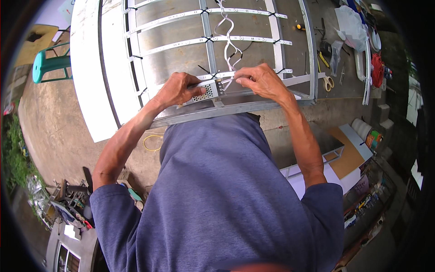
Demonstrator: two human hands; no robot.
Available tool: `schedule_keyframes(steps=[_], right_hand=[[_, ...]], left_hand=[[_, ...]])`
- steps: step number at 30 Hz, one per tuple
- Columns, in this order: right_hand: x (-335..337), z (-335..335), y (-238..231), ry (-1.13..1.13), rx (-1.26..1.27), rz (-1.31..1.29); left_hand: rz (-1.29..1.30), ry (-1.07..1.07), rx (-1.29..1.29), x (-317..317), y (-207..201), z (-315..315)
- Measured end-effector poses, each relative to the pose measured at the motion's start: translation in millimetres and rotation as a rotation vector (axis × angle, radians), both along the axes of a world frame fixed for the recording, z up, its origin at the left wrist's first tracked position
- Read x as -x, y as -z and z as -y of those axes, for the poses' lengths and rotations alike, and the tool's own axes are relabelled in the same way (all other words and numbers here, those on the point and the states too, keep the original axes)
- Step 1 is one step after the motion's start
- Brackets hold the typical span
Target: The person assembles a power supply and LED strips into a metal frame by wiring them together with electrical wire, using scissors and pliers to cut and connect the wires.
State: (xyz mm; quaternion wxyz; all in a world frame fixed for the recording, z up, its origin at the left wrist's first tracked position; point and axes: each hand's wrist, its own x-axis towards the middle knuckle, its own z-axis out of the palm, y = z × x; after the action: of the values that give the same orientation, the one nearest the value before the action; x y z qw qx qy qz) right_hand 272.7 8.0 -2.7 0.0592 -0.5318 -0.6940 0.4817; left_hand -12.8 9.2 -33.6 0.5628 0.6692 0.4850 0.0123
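My left hand (177, 89) grips a silver perforated metal box (206, 92), which lies on the near rail of a large metal frame (253, 106). My right hand (259, 80) pinches the white wires (228, 41) where they enter the box's right end. The wires curl away up the frame's middle. White strips (181, 43) cross the frame, tied to its bars with black ties. My blue shirt hides the frame's near edge below the hands.
Yellow-handled scissors (327, 83), a screwdriver (300, 27), clear plastic bags (351, 22) and a red cord coil (377, 68) lie to the right. A white panel edge (88, 81) runs on the left, a green stool (45, 63) beyond it. Tool clutter (72, 204) sits lower left.
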Motion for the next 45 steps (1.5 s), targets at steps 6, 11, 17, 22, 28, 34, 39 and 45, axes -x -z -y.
schedule_keyframes(steps=[6, 11, 17, 22, 28, 34, 39, 45], right_hand=[[8.2, -1.0, 24.2, -0.178, -0.237, 0.010], [12.9, -3.1, 26.1, -0.256, -0.293, 0.045], [24.7, -5.0, 13.0, -0.198, -0.401, -0.073], [38.6, 0.8, 17.4, -0.345, -0.401, 0.026], [41.5, 0.1, 14.1, -0.340, -0.383, 0.039], [37.8, 2.4, 20.5, -0.313, -0.376, -0.001], [38.7, 0.3, 15.9, -0.305, -0.335, 0.003], [31.1, -2.9, 17.7, -0.312, -0.343, -0.035]], left_hand=[[-0.010, 0.005, -0.008, -3.0, -4.7, -0.8], [0.004, 0.016, -0.042, 0.5, 3.9, 1.6], [-0.016, 0.027, -0.073, -0.3, 4.2, -0.8], [-0.034, 0.039, -0.091, -2.5, -0.7, -4.3], [-0.091, -0.004, 0.033, 14.4, 2.3, -4.7], [0.046, -0.398, 0.400, 60.6, -2.1, -6.6], [0.069, -0.304, 0.253, 63.6, 4.3, 7.7], [-0.065, -0.220, 0.174, 52.5, -1.3, 1.7]])
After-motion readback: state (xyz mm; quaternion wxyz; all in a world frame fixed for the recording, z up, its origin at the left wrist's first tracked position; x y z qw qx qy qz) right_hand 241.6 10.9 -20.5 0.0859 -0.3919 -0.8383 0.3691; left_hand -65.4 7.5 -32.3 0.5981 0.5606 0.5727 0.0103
